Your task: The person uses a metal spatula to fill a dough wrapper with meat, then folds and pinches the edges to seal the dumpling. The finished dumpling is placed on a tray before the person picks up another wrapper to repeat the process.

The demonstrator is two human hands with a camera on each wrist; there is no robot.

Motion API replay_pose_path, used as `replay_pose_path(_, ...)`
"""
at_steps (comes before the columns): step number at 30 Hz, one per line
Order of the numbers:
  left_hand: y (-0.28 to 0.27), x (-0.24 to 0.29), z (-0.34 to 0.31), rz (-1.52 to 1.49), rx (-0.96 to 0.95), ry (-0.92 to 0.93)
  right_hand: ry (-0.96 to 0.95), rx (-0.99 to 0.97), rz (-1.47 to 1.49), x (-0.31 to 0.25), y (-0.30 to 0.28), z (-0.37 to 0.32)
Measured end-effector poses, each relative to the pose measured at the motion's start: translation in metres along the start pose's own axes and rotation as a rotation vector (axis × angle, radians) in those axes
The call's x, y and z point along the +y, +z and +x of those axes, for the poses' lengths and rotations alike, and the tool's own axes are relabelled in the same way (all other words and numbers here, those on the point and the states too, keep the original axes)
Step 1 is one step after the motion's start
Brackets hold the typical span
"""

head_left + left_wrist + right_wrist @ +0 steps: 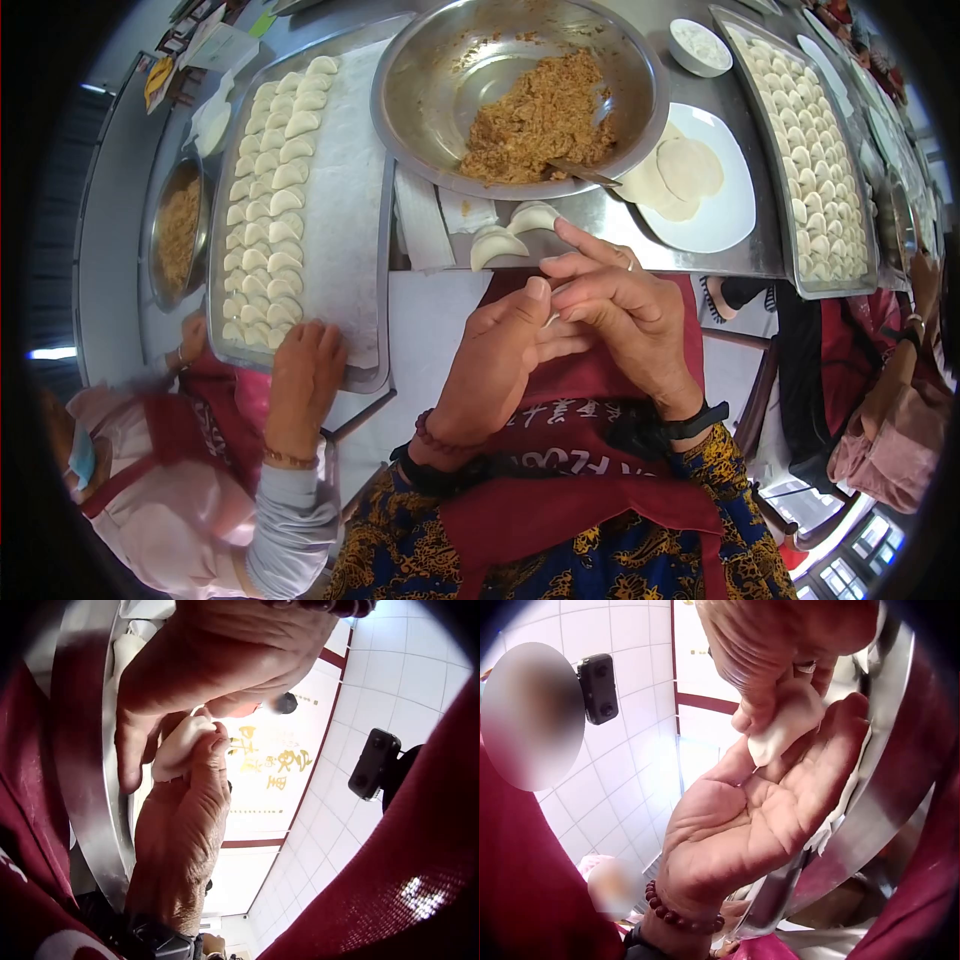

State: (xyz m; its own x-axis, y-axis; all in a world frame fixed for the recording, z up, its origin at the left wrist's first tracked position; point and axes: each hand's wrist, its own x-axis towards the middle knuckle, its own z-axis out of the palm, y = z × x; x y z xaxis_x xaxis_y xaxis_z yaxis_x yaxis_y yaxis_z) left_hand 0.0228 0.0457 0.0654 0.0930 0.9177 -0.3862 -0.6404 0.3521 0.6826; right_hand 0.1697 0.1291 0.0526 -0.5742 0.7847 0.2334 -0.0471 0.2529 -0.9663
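Our left hand (pixel 490 360) cups the dumpling (pixel 795 720) between thumb and fingers; our right hand (pixel 635 320) clamps it, apparently at the seam. We should pinch evenly, without forcing filling out. Beyond, two shaped dumplings (pixel 497 246) lie near the steel mixing bowl (pixel 425 110).

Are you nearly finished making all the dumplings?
Not quite, I think. Done: rows of folded dumplings fill part of the tray, and a few more sit by the bowl. In hand: one dumpling, held between the left hand and right hand. Left: flat wrappers on the plate and plenty of filling, so probably more folding.
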Motion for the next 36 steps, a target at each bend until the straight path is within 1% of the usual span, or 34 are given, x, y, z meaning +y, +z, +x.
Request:
replay_pose_path(4,-0.004,-0.003,-0.002,-0.108,-0.032,0.020,-0.021,-0.046,-0.062,0.001,-0.002,0.000)
replay_pose_path(6,-0.001,-0.004,-0.001,-0.184,0.030,0.058,0.034,-0.023,-0.001,-0.003,-0.001,0.002)
replay_pose_path(7,0.001,-0.003,-0.002,-0.183,0.030,0.059,0.033,-0.023,0.000,-0.002,0.000,0.001)
replay_pose_path(10,0.004,-0.001,-0.001,-0.198,0.023,0.086,0.037,-0.006,0.085,0.000,-0.001,0.001)
replay_pose_path(12,0.005,-0.001,-0.002,-0.183,0.004,0.089,0.073,0.013,0.162,0.000,0.000,0.000)
replay_pose_path(16,0.002,-0.004,-0.001,-0.180,-0.035,0.100,0.082,0.035,0.221,-0.001,0.001,0.000)
replay_pose_path(18,0.004,-0.003,-0.002,-0.201,-0.059,0.125,-0.022,-0.002,0.166,0.004,-0.002,0.000)
replay_pose_path(21,0.003,-0.006,-0.001,-0.222,-0.095,0.127,-0.065,0.000,0.103,-0.001,-0.003,0.000)
replay_pose_path(25,0.010,-0.005,0.001,-0.244,-0.088,0.143,-0.077,0.015,0.094,-0.001,-0.003,0.000)
replay_pose_path(27,0.007,-0.008,0.001,-0.265,-0.090,0.136,-0.083,0.084,0.061,-0.004,0.000,0.001)
replay_pose_path(28,0.006,-0.009,0.002,-0.263,-0.091,0.137,-0.085,0.085,0.061,-0.006,0.004,0.003)
replay_pose_path(30,0.005,-0.009,0.003,-0.305,-0.126,0.167,-0.042,0.227,0.169,-0.009,0.009,0.006)
replay_pose_path(31,0.005,-0.009,0.004,-0.303,-0.128,0.167,-0.045,0.228,0.168,-0.007,0.008,0.006)
replay_pose_path(33,0.007,-0.010,0.005,-0.337,-0.123,0.196,-0.152,0.133,0.005,-0.002,0.002,0.004)
replay_pose_path(34,0.007,-0.010,0.005,-0.335,-0.126,0.195,-0.154,0.135,0.004,0.000,0.000,0.004)
replay_pose_path(36,0.008,-0.012,0.006,-0.382,-0.149,0.195,-0.252,0.088,-0.087,0.003,-0.002,0.003)
